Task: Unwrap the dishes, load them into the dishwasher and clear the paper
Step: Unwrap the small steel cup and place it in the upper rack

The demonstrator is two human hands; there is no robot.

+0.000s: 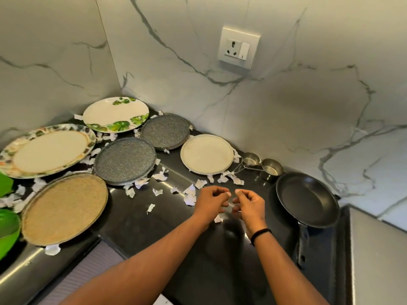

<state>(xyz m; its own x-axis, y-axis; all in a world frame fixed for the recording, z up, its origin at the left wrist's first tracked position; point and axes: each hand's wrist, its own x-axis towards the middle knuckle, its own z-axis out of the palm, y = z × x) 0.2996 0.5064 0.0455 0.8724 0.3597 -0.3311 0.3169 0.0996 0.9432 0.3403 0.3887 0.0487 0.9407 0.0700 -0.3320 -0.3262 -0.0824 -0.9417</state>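
Observation:
Both of my hands meet over the black counter (136,227). My left hand (211,202) and my right hand (248,205) have curled fingers, and their fingertips pinch a small pale paper scrap (231,204) between them. Torn white paper bits (189,195) lie scattered just beyond my hands. Unwrapped plates lie flat to the left: a cream plate (207,154), two dark speckled plate stacks (125,160) (165,131), a tan plate (65,209), a leaf-print plate (115,114) and a floral-rim plate (47,150). A blurred dark shape shows beneath my wrists.
A black frying pan (307,199) sits right of my hands, handle toward me. Two small steel measuring cups (272,169) stand behind it. Green bowls (8,227) are at the left edge. Marble walls with a socket (239,48) close the corner.

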